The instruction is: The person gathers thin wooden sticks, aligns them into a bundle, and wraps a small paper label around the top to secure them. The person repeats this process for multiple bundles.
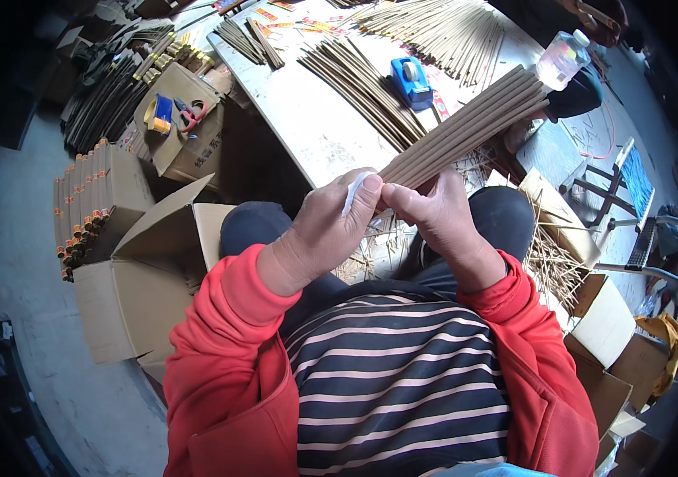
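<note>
- I see a white table (pixel 295 111).
- Near its far-left corner, a small stick bundle (pixel 239 40) and red-yellow labels (pixel 266 14).
- Inward from the left edge, dark sticks (pixel 363 91) beside a blue tape dispenser (pixel 413 84).
- Toward the right edge, fanned paler sticks (pixel 452 40).

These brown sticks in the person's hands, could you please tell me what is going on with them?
A person in a red jacket holds a bundle of brown sticks at its near end. The left hand, with a white strip by its thumb, and the right hand both grip it. More sticks and a blue tape dispenser lie on the table. To the left are an open cardboard box and banded bundles.
</note>
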### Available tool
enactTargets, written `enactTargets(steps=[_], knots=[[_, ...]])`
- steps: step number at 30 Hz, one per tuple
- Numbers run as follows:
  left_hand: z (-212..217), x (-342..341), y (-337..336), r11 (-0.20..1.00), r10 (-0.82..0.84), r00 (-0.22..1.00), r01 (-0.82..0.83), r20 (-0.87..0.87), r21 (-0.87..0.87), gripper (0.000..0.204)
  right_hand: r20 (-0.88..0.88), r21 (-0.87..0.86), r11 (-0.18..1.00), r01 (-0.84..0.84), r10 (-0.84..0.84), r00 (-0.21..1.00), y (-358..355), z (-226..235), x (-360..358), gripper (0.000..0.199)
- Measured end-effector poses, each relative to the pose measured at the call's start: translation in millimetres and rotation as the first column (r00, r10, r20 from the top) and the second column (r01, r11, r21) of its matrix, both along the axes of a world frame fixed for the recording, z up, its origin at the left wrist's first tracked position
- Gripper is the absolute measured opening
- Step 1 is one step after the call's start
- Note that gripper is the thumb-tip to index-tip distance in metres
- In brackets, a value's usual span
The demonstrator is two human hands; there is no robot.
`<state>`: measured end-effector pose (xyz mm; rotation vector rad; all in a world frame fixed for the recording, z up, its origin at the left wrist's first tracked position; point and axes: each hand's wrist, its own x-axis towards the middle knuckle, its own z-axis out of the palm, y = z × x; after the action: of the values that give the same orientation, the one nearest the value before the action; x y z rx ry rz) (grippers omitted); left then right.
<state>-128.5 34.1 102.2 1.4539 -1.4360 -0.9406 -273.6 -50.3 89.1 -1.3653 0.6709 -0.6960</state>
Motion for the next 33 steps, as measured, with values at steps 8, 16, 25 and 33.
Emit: enactTargets(steps=[8, 16, 25, 33], knots=[[-8.3, -0.8, -1.4, 0.922, 0.044, 0.948, 0.083, 0.315, -0.379, 0.029, 0.04, 0.045, 0.999, 0.015, -0.017, 0.999, 1.3, 2.0, -4.2, 0.026], [-12.8, 2.5, -5.4, 0.855, 0.083, 0.821, 0.233, 0.565, -0.464, 0.047, 0.005, 0.013, 0.998, 0.068, -0.068, 0.998, 3.3, -3.8, -3.5, 0.025], [-16.7, 3.1, -3.6, 0.866, 0.054, 0.783, 0.272, 0.62, -0.42, 0.078, 0.057, 0.08, 0.995, 0.052, -0.057, 0.997, 3.3, -5.3, -4.4, 0.023], [-27.1, 4.5, -6.4, 0.897, 0.078, 0.751, 0.234, 0.656, -0.375, 0.079, 0.141, 0.151, 0.988, 0.015, -0.036, 0.989, -1.3, -18.8, 0.7, 0.022]])
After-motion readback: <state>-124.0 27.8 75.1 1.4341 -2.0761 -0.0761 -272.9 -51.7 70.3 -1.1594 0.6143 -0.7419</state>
